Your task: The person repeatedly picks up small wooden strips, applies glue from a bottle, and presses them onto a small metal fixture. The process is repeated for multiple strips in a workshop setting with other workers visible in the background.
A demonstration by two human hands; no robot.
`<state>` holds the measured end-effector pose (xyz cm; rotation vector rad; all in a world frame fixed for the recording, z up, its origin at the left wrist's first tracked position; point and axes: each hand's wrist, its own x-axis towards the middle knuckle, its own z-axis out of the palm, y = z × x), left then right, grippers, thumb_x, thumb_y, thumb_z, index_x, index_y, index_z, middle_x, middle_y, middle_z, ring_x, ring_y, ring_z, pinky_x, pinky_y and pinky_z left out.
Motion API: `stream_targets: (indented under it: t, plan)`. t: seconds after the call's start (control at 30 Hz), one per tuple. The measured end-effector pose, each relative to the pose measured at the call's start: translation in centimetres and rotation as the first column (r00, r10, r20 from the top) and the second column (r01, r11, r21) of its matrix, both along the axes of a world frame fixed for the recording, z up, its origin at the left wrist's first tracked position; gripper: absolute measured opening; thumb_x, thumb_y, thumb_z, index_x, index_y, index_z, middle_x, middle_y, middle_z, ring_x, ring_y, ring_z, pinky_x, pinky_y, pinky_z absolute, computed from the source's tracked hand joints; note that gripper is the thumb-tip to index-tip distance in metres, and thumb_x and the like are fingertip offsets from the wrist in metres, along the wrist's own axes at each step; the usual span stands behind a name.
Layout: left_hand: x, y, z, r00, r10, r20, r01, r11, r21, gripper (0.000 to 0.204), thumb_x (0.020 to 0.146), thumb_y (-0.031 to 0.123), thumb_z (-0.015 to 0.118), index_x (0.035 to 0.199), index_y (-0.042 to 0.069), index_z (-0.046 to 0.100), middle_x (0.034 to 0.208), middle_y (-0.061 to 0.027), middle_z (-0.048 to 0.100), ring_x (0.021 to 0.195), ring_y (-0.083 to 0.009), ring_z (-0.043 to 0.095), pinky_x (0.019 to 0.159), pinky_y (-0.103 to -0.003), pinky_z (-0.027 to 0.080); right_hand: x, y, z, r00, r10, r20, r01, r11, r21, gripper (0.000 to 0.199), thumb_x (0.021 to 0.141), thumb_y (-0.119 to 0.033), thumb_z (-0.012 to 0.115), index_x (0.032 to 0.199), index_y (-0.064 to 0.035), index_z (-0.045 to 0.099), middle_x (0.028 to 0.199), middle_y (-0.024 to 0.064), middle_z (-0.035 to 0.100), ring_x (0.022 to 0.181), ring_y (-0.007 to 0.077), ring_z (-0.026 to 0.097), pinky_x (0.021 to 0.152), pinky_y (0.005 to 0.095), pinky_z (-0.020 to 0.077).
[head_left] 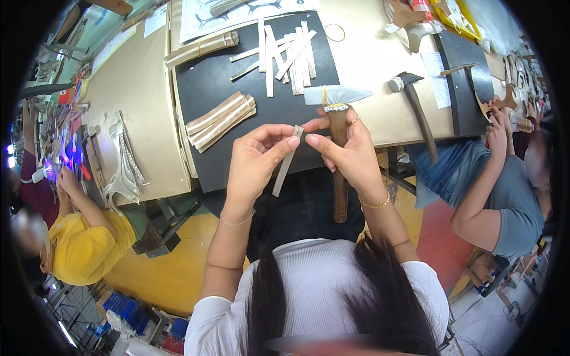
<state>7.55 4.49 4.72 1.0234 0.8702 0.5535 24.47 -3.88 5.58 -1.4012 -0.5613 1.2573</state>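
Observation:
My left hand pinches the top end of a thin, narrow light-brown strip between thumb and fingers, and the strip hangs down toward me. Close beside it, my right hand has its fingers curled around the wooden handle of a hammer. The hammer's pointed grey head lies beyond the hand, with a yellow band around it. My right thumb and forefinger reach to the strip's top edge; whether they touch it I cannot tell.
Loose strips lie crossed on a black mat. Bundled strips sit left of my hands, another bundle farther back. A second hammer rests at right. People work at both sides, one in a yellow shirt.

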Motion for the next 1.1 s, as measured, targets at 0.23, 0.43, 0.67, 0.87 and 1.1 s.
stream_targets:
  t: [0.23,0.43,0.67,0.87,1.1]
  plan:
    - [-1.4,-0.8,1.9,0.997,-0.035,0.074,0.044,0.992,-0.118,0.017,0.094,0.008,0.078,0.106,-0.003,0.074,0.092,-0.0041,0.073,0.083,-0.0069,0.064,0.075,-0.021,0.052,-0.8,-0.1,3.1,0.996,0.051,0.079,-0.056,0.996,0.063,0.05,0.09,-0.002,0.076,0.131,0.0023,0.048,0.099,0.0122,0.072,0.056,0.0033,0.054,0.046,0.018,0.04]
    - [-2.2,-1.0,2.3,0.985,-0.062,0.161,0.089,0.982,-0.165,0.017,0.097,0.011,0.073,0.105,-0.004,0.071,0.093,-0.0077,0.072,0.083,-0.0112,0.065,0.077,-0.027,0.053,-1.0,-0.1,4.2,0.998,0.062,0.004,-0.062,0.993,0.105,0.049,0.09,-0.001,0.076,0.131,0.0028,0.049,0.097,0.0133,0.072,0.058,0.0044,0.056,0.048,0.0176,0.0405]
    - [-1.9,-1.2,2.8,0.973,-0.054,0.224,0.101,0.974,-0.204,0.018,0.098,0.012,0.07,0.105,-0.003,0.068,0.09,-0.0084,0.07,0.082,-0.0134,0.064,0.078,-0.026,0.051,-1.0,-0.2,4.6,0.998,0.054,-0.017,-0.053,0.995,0.086,0.049,0.09,0.0,0.076,0.131,0.003,0.049,0.098,0.0139,0.072,0.058,0.005,0.056,0.049,0.0176,0.0404]
    - [-1.3,-2.1,2.2,0.998,-0.037,-0.053,0.04,0.997,0.072,0.015,0.099,0.014,0.069,0.102,-0.001,0.071,0.091,-0.0057,0.07,0.083,-0.011,0.063,0.076,-0.026,0.049,-0.7,-0.8,3.7,0.998,0.041,0.057,-0.046,0.995,0.093,0.039,0.096,-0.009,0.073,0.127,-0.0006,0.053,0.097,0.0099,0.071,0.063,0.0071,0.058,0.053,0.0207,0.0441]
    - [-0.1,-0.1,-3.1,0.814,0.272,-0.513,0.275,0.598,0.753,0.007,0.087,0.012,0.076,0.093,0.008,0.076,0.086,-0.0039,0.066,0.087,-0.0255,0.057,0.08,-0.039,0.037,-0.4,-0.9,0.1,0.453,0.085,0.888,-0.265,0.963,0.043,0.029,0.102,-0.014,0.062,0.126,0.0005,0.057,0.097,0.0173,0.064,0.078,0.0397,0.064,0.067,0.0441,0.0529]
